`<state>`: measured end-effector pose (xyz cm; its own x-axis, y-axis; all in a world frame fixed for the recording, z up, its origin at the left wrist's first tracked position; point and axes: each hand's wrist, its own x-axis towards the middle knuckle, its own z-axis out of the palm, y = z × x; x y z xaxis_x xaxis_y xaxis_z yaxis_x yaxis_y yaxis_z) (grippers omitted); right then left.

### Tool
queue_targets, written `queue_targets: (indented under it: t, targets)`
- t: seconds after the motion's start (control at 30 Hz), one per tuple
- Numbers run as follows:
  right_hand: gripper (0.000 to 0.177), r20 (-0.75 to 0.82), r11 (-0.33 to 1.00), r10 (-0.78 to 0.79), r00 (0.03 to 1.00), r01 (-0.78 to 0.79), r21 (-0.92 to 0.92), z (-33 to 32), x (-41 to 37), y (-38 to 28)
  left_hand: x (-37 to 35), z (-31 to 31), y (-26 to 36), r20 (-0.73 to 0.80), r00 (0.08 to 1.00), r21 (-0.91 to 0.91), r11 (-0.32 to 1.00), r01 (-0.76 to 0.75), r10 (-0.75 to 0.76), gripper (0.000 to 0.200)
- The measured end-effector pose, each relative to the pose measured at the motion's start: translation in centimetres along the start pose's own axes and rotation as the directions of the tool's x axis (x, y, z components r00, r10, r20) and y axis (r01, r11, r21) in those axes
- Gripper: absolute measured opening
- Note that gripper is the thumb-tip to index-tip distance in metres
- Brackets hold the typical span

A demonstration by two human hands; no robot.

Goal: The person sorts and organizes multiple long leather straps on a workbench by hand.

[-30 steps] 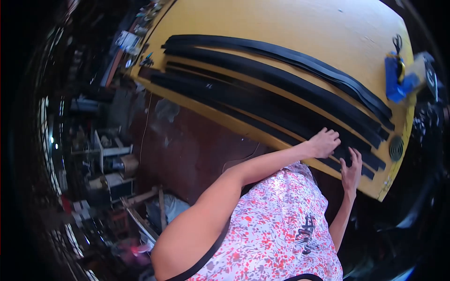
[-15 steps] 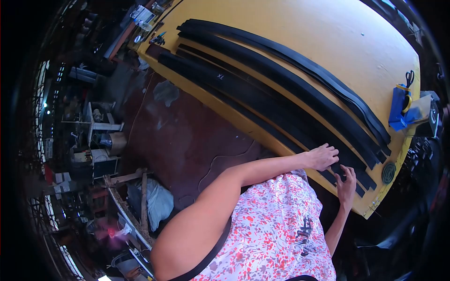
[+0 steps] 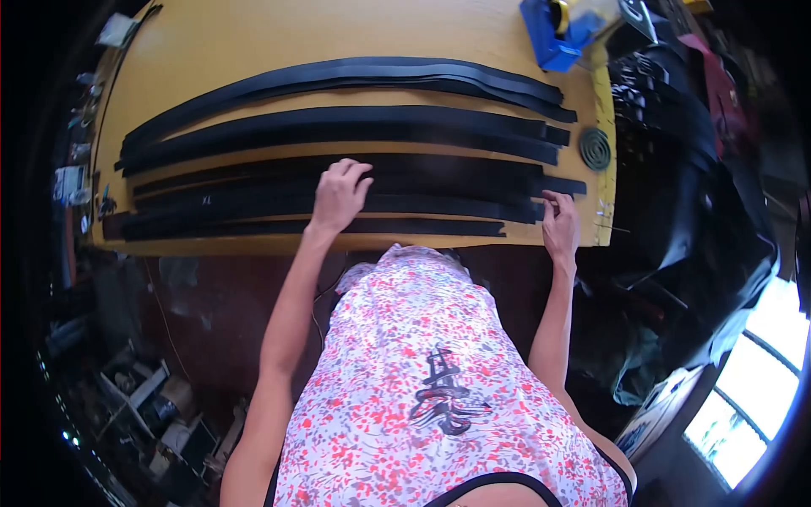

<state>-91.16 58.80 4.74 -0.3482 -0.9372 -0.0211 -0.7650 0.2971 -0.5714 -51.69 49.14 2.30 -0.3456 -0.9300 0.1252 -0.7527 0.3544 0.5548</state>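
Observation:
Several long black strips of flexible sheet material [image 3: 456, 175] lie side by side on the yellow table. My left hand [image 3: 340, 196] is over the wide nearer strips, palm down, its fingers loosely bent and apart, holding nothing. At the right end of those strips, my right hand [image 3: 561, 226] has its fingertips and thumb at the corner of a strip, apparently pinching it; the exact contact is too small to make out. White marking [image 3: 207, 200] shows on one strip toward the left. Beyond lie another pair of strips [image 3: 338, 125] and a stacked bundle [image 3: 363, 72].
A green coil [image 3: 595, 149] sits by the right edge of the yellow table [image 3: 279, 25]. A blue tape dispenser [image 3: 553, 42] stands at the back right. Dark sheets [image 3: 676, 194] hang or lie right of the table. Small items [image 3: 106, 205] are at the left end.
The view has swung right and now faces the table squarely. My hands, close together before, are now wide apart: the left farther along the strips, the right at their right end.

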Motion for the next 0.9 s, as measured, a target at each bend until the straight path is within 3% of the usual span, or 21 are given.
queue_targets:
  t: [0.2, 0.33, 0.43, 0.6, 0.9]
  targets:
    - [0.02, -0.031, 0.992, 0.125, 0.992, -0.124, 0.038, 1.0, 1.0, 1.5, -0.4, -0.5, -0.8, 0.063, 0.992, 0.106, 0.988, -0.116, 0.11, 0.033]
    - [0.031, -0.053, 1.0, 0.017, 0.998, -0.017, -0.004, 2.8, 2.2, 2.1, -0.6, 0.1, -1.1, 0.109, 0.991, 0.19, 0.976, -0.102, 0.082, 0.037]
    - [0.038, -0.035, 0.99, 0.138, 0.99, -0.138, 0.012, 3.1, 2.4, 1.5, -0.7, 1.0, -1.4, 0.093, 0.986, 0.231, 0.96, -0.159, 0.141, 0.032]
    - [0.035, -0.011, 0.987, 0.161, 0.987, -0.161, -0.016, 3.2, 2.7, 2.3, -0.7, 2.2, -2.3, 0.013, 0.99, 0.086, 0.986, -0.141, 0.141, 0.028]
    - [0.031, 0.054, 0.888, 0.238, 0.97, -0.24, 0.393, 3.4, 3.0, 4.3, -0.7, 2.5, -2.8, 0.001, 0.99, 0.023, 0.99, -0.141, 0.141, 0.03]
